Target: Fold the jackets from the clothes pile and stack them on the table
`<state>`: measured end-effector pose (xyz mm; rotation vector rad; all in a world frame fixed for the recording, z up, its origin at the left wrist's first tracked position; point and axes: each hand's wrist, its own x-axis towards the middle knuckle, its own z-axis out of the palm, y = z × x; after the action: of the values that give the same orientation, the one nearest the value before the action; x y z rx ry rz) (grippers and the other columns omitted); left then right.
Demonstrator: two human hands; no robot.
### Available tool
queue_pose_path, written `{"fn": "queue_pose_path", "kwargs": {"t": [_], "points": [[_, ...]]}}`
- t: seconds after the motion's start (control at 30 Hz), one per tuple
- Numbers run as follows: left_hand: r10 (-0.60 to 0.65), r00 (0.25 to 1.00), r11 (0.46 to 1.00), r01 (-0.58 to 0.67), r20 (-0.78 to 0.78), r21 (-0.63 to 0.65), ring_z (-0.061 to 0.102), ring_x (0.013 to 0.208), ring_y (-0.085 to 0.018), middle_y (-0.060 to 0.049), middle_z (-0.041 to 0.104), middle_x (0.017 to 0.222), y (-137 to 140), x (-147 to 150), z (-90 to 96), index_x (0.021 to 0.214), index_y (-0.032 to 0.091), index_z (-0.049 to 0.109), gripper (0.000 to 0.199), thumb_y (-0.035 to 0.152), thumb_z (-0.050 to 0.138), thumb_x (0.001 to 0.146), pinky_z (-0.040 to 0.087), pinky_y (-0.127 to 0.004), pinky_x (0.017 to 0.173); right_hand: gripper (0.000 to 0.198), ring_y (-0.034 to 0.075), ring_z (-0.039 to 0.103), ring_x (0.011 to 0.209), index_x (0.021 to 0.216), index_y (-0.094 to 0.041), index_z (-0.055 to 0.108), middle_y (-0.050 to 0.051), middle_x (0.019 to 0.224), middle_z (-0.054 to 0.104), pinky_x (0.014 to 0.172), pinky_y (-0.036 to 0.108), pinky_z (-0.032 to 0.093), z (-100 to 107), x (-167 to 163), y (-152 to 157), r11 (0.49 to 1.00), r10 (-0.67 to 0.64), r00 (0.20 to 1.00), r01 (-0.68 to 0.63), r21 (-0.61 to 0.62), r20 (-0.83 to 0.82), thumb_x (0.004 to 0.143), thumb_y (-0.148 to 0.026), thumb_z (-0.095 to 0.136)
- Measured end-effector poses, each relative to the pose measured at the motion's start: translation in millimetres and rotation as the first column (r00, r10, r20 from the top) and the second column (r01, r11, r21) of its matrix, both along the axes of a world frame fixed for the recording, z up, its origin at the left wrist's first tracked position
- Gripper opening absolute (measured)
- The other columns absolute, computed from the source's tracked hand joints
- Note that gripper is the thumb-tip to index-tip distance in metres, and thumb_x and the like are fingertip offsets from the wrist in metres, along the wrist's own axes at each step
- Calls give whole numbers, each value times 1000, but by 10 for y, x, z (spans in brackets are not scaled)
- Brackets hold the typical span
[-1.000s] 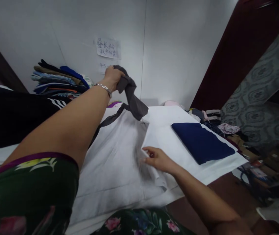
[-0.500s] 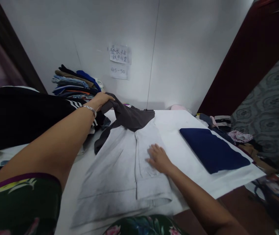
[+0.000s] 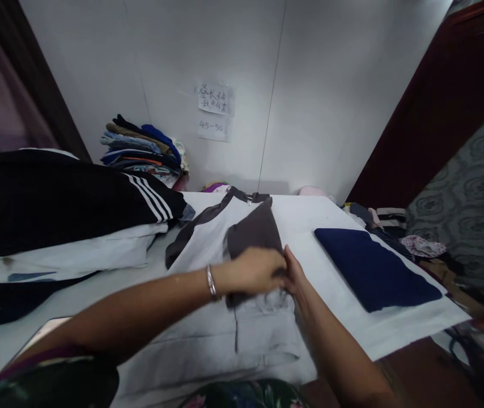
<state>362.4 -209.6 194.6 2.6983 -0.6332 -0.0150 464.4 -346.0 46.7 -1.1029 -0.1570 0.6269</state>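
A light grey jacket (image 3: 191, 317) with dark grey sleeves and collar lies spread on the white table, its hem toward me. My left hand (image 3: 259, 271), wearing a silver bracelet, is closed on the end of one dark sleeve (image 3: 254, 229), which is laid over the jacket's front. Slight motion blur softens those fingers. At the jacket's right side edge, my right hand (image 3: 296, 277) meets the left one and grips there, its fingers partly hidden. The other dark sleeve (image 3: 186, 235) stays stretched out to the left.
A folded navy garment (image 3: 373, 269) lies on the table (image 3: 301, 218) at the right. Black clothing with white stripes (image 3: 76, 198) is heaped at left, before a stack of folded clothes (image 3: 140, 147). More clothes (image 3: 420, 246) sit beyond the right edge. Paper notes (image 3: 215, 110) hang on the wall.
My left hand has brought the dark sleeve from the upper left across the jacket to its right side. My right hand, earlier flat on the jacket, has shifted to its edge and closed.
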Motion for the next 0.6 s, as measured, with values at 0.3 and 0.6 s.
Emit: {"fn": "queue_pose_path", "kwargs": {"t": [0.3, 0.6], "points": [[502, 862, 830, -503, -68, -243, 62, 90, -19, -4, 66, 100, 65, -312, -932, 105, 20, 63, 28, 34, 47, 88, 45, -30, 78, 48, 22, 69, 88, 121, -22, 57, 4, 104, 72, 78, 34, 56, -101, -44, -89, 992, 57, 992, -44, 117, -110, 73, -21, 65], [659, 733, 689, -678, -168, -257, 60, 86, -18, -9, 54, 115, 75, -483, -1353, 115, 16, 55, 37, 37, 48, 86, 47, -35, 84, 94, 22, 68, 94, 147, -24, 27, 5, 109, 70, 82, 35, 55, -172, 1, -106, 990, -139, 989, 137, -41, -48, 61, -15, 64]]}}
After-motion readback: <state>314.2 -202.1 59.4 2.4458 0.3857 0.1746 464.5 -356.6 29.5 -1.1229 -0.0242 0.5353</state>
